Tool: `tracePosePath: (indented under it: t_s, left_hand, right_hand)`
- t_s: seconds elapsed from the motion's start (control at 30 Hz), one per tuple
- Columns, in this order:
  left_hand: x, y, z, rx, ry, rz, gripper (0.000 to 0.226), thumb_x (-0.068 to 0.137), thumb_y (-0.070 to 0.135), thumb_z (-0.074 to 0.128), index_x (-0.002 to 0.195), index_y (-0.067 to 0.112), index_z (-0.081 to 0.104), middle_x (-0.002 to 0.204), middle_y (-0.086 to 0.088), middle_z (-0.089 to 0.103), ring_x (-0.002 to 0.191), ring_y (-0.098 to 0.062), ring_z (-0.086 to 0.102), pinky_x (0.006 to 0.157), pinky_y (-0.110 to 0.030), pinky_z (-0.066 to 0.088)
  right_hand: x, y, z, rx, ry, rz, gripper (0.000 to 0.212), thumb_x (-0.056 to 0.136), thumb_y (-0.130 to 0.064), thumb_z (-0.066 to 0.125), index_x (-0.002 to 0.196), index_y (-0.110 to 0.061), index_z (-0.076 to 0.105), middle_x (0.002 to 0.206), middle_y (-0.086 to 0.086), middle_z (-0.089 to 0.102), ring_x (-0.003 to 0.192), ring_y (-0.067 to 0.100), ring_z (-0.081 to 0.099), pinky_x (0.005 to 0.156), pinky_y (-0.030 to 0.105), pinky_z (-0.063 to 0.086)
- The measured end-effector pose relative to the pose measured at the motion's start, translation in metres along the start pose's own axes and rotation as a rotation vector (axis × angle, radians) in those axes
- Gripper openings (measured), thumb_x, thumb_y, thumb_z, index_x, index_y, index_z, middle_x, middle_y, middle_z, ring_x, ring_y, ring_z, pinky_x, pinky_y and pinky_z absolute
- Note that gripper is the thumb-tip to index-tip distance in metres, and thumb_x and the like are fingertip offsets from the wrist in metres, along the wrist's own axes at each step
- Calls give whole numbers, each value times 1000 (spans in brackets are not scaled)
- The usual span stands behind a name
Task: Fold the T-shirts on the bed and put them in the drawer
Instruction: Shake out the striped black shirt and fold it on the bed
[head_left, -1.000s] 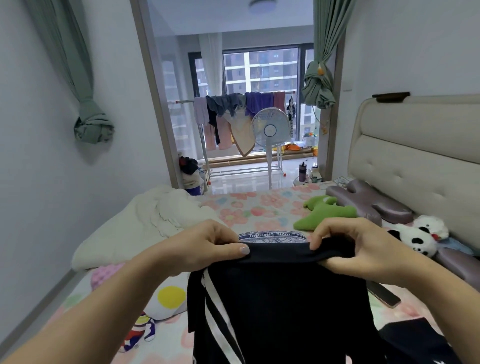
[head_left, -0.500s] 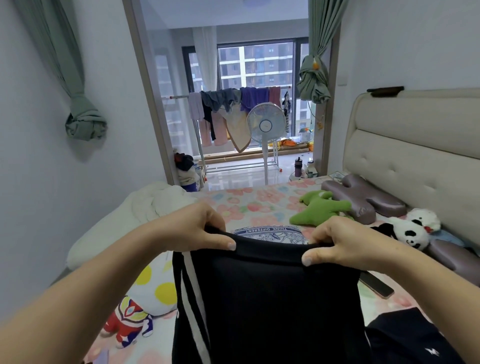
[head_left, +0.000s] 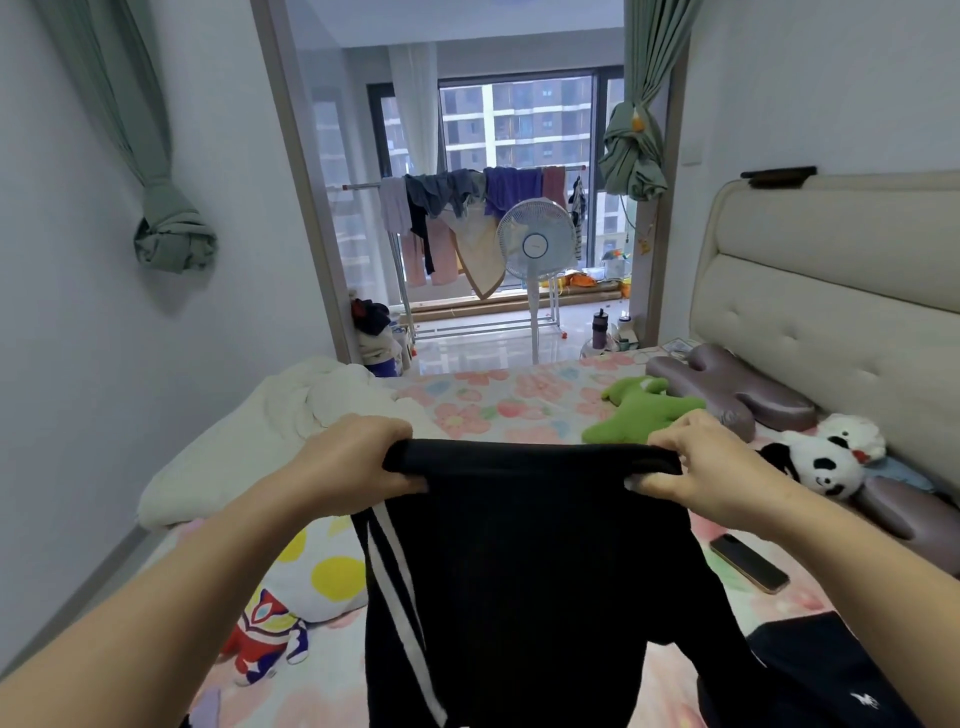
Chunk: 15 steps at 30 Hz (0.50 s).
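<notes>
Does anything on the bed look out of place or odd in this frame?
One thing: a phone lies loose on the bed sheet, close to the black striped garment that the left hand and right hand hold up by its top edge. It might get swept off or buried. Nothing looks spilled or damaged.

Person, seen from the head camera.
- Left forearm (head_left: 171, 597): bare along its whole visible length.
- Right forearm (head_left: 852, 582): likewise bare up to the wrist.
- Left hand (head_left: 358, 462), right hand (head_left: 711, 467): bare; thumbnails short, pale, slightly glossy.
</notes>
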<state>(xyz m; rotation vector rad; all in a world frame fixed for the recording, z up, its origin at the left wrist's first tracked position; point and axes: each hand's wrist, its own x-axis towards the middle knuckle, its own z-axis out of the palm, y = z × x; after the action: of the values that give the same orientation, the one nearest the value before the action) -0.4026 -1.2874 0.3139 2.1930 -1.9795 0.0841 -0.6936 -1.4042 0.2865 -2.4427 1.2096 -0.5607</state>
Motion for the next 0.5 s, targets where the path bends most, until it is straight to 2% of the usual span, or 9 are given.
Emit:
tracePosePath:
  t_s: [0.1,0.17,0.23,0.3,0.37,0.43,0.5]
  left_hand:
    - [2,-6,16,-61,49,-49,38,80,21,67,63,28,34,73,7,39,73,-20,45,59,-29,25]
    - [2,-9,21,-108,9,-92,37,80,10,62,66,29,32,80,3,35,83,-25,47,62,-29,29]
    - [2,-12,22,-92,-92,-106,35,79,4,55,70,28,31,78,2,41,80,-25,50,61,-31,39]
    - [0,-14,23,-135,-158,-112,30,80,1,49,77,26,33,78,0,47,71,-23,52,55,-31,46]
    - [-1,-16,26,-188,-169,-126,30,82,-1,44,92,26,33,82,-4,51,68,-21,51,50,-26,44]
    - [-1,-20,34,-188,-113,-182,43,84,-2,41,114,26,29,86,-8,55,72,-22,51,59,-28,43]
    - [-1,-26,45,-113,-3,-294,49,86,0,40,131,17,28,96,-15,58,84,-29,54,72,-34,42]
  right_hand:
    - [1,3,2,63,81,15,36,77,-19,70,55,-28,43,77,4,43,73,23,47,54,24,30]
    - [1,4,1,27,108,22,36,79,-13,65,59,-28,40,67,0,46,69,23,46,53,28,30]
    - [1,4,2,-45,109,47,36,82,-11,59,64,-31,36,66,-5,48,72,23,47,57,32,33]
    - [-1,6,5,-109,118,46,36,84,-9,54,68,-33,32,74,0,49,75,26,45,59,34,32]
    - [-4,12,11,-136,153,54,30,84,-8,50,79,-31,30,80,7,52,74,30,47,59,34,32]
    - [-8,18,18,-138,202,78,29,81,-5,48,93,-27,33,77,11,52,73,35,51,58,36,34]
    - [-8,26,23,-100,308,90,40,78,2,50,110,-19,40,78,15,54,76,40,54,59,36,33]
